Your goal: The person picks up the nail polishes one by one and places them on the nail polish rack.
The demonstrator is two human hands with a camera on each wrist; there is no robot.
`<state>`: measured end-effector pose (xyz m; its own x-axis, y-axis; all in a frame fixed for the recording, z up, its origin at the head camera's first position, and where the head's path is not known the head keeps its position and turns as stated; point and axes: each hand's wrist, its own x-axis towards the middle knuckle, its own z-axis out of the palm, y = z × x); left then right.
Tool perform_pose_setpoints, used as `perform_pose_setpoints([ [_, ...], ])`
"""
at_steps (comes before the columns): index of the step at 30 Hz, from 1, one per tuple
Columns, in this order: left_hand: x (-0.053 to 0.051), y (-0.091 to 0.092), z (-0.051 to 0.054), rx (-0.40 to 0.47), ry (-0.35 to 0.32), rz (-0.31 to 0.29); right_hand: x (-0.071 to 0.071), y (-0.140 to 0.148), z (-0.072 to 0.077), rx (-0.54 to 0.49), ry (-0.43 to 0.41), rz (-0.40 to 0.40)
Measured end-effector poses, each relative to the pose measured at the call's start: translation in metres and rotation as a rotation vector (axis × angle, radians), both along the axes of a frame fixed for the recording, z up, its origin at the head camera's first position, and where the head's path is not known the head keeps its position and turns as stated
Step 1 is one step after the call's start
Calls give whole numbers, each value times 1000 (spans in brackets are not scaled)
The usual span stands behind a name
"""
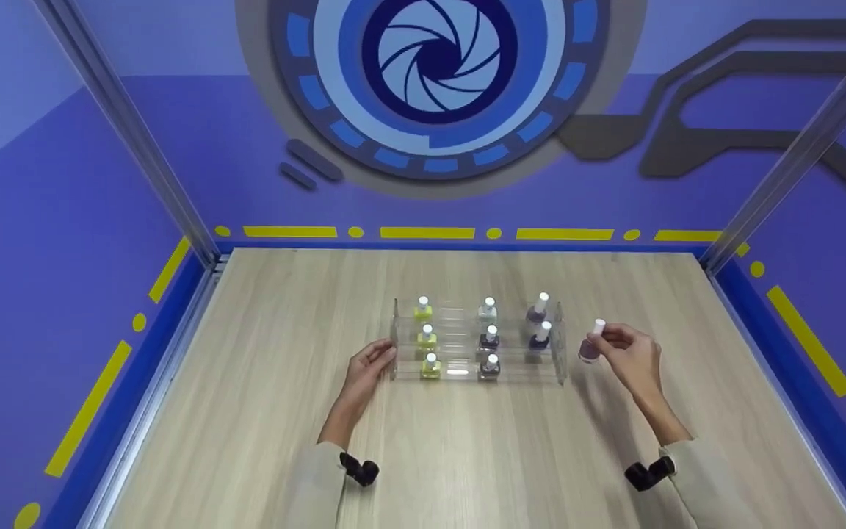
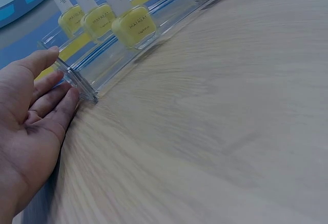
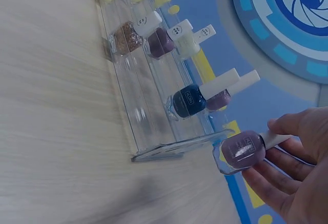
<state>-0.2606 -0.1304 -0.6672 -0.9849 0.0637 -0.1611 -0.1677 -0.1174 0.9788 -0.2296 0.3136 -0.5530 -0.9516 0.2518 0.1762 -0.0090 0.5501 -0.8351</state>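
Observation:
A clear tiered rack (image 1: 457, 372) stands on the table with nail polish bottles on its steps. Its left column holds yellow bottles (image 2: 134, 27); the middle one has a glittery bottle (image 3: 127, 38), a purple bottle (image 3: 160, 43) and a pale bottle (image 3: 187, 45). In the right column are a dark blue bottle (image 3: 188, 101) and a mauve one (image 3: 219, 100) behind it. My left hand (image 1: 369, 371) touches the rack's left end panel with relaxed fingers. Just off the right end, my right hand (image 1: 630, 360) pinches a mauve nail polish bottle (image 3: 243, 151) by its white cap, holding it tilted above the table.
The wooden table (image 1: 467, 455) extends around the rack. A blue back wall (image 1: 195, 162) with a round printed design rises behind it, and metal posts (image 1: 136, 139) stand at the back corners.

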Motion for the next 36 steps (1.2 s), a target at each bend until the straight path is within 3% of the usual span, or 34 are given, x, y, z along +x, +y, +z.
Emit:
perform_pose_setpoints([
  [9,-2,-1,-1,14,19,-6,-2,-11,4,-31,-6,40],
  [19,0,-1,-1,32,15,-11,-1,-25,-4,-74,-37,98],
  [36,-2,-1,-3,19,-1,-2,-3,-41,-35,-152,-88,137],
])
